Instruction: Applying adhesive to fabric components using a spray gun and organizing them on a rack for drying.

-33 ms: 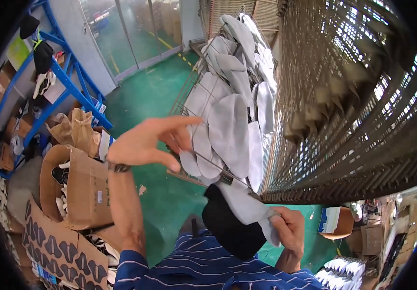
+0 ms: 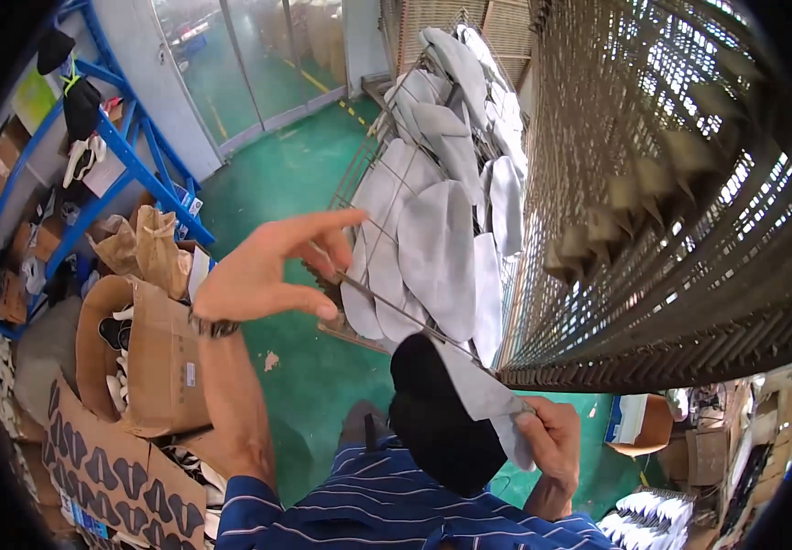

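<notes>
You pinch the end of a thin grey piece [image 2: 480,389] in your right hand [image 2: 553,442]. A flat black piece [image 2: 440,417] with round, wavy edges overlaps it, left of that hand.

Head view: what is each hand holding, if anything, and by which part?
The right hand holds the flat black-and-grey pieces by their grey end, at their right. The left hand is open and seems to hold nothing.

black-and-grey flat pieces [image 2: 446,431] in right hand [image 2: 555,440]
</notes>
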### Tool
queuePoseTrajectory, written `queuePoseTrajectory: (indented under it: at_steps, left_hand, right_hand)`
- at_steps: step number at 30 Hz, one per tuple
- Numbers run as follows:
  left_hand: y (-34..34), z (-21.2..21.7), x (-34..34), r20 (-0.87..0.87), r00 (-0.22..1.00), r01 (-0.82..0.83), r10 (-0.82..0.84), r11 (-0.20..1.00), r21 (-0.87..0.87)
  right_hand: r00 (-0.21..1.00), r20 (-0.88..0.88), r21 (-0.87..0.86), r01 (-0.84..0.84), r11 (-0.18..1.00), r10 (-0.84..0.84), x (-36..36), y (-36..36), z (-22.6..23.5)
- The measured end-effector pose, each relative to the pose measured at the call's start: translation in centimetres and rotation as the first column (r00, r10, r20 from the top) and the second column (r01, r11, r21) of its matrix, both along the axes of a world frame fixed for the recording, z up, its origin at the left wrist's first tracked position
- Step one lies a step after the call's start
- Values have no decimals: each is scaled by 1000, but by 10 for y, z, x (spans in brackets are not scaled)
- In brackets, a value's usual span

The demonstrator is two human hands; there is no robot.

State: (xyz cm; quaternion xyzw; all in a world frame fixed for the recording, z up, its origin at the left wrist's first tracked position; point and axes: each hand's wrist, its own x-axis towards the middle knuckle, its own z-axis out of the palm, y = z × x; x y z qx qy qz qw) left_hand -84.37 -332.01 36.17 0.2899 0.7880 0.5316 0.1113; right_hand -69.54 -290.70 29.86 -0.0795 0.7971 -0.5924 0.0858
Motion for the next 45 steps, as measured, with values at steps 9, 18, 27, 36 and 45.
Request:
queuePoseTrajectory:
  at_steps: [9,18,27,36,45]
  left_hand:
    - [36,-72,-27,-629,698,-583,342,781,-222]
    - [14,-110,-43,-659,678,-644,326,696,-318]
    - [-38,-153,-56,-606,728,-579,321,761,-293]
    - [-126,-254,-80,-470,810,-524,351,792,-313]
    - [-214,-406,-27,-131,855,-511,501,774,-374]
  right_hand:
    - [978,-150,193,171,966,-143,-33,-61,27]
    - [812,-286,231,574,786,-509,-80,-150,13]
    - [683,-412,358,730,582,-604,-161,-209,42]
    - [690,-475,376,721,583,-547,-237,-166,13]
    - [788,-492,444,592,672,-369,-328,-145,-30]
